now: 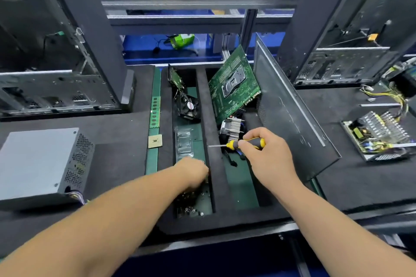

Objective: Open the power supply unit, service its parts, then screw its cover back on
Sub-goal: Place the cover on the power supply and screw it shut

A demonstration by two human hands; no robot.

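The right hand (267,153) grips a yellow-black screwdriver (238,143). The left hand (193,170) reaches into the screw compartment (193,204), its grasp hidden. The closed power supply unit (42,164) lies far left on the surface (121,164).

Readable text: none in this view.
Motherboard (233,84): fine white print on the green surface, too small to read.
Power supply unit (42,165): grey cover shows no label that can be read.
Fan (190,105): round centre sticker, marks too blurred to read.
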